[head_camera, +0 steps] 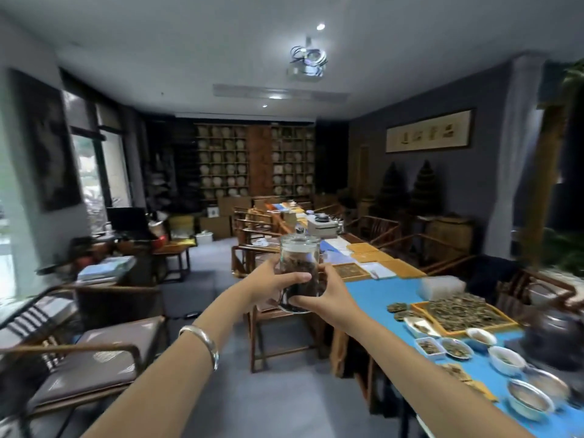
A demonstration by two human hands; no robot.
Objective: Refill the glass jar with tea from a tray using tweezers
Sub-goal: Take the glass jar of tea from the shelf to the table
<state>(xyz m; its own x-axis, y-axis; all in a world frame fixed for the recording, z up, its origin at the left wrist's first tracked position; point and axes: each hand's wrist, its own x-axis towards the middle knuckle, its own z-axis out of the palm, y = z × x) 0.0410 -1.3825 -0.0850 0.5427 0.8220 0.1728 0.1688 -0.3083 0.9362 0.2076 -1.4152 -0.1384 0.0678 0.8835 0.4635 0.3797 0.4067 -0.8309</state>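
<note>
A lidded glass jar partly filled with dark tea is held up in the air in front of me, left of the long table. My left hand grips its left side, thumb across the front. My right hand grips its right side and base. The yellow-rimmed tray heaped with tea lies on the blue mat at the right. I see no tweezers.
Several small white bowls with tea sit along the table's near right. A dark teapot stands at the far right edge. Wooden chairs stand at left and beside the table. Yellow boards lie farther down the table.
</note>
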